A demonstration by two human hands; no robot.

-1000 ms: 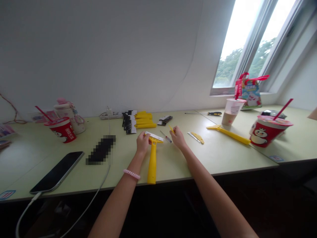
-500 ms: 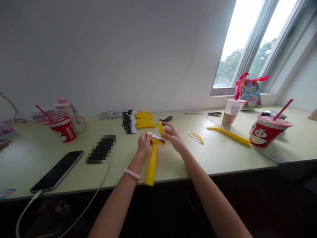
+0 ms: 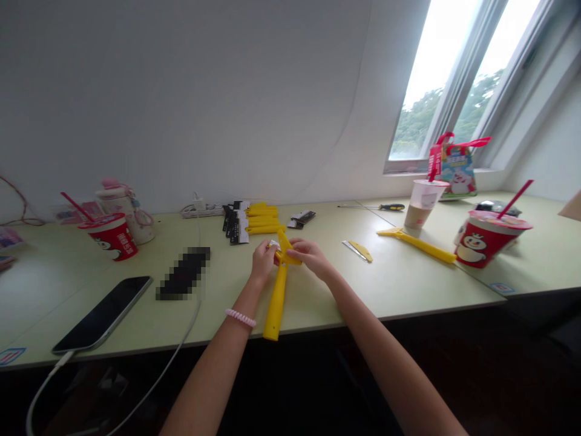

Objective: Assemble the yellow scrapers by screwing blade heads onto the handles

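Observation:
My left hand (image 3: 264, 261) is closed on the head of a yellow scraper (image 3: 275, 303), whose handle points back to the table's front edge. Pinched in my right hand (image 3: 311, 257) is a flat yellow plate (image 3: 284, 242), held upright over the scraper head and hiding most of the metal blade there. Whether the plate touches the head, I cannot tell. To the right lies a yellow piece with a metal blade (image 3: 358, 250). Beyond it rests a second yellow scraper (image 3: 422, 245), its handle end beside a red cup (image 3: 488, 242).
Several yellow-handled scrapers with black-and-white cards (image 3: 254, 221) lie by the wall, near small dark packets (image 3: 301, 218). A screwdriver (image 3: 385, 207) is behind. A phone (image 3: 104, 312) with a cable, a red cup (image 3: 111, 236) and a bottle (image 3: 129, 212) stand left; a milky drink (image 3: 422, 206) stands right.
My right hand has moved left and brought the yellow plate over the scraper head, covering the blade. My left hand keeps its hold on the scraper.

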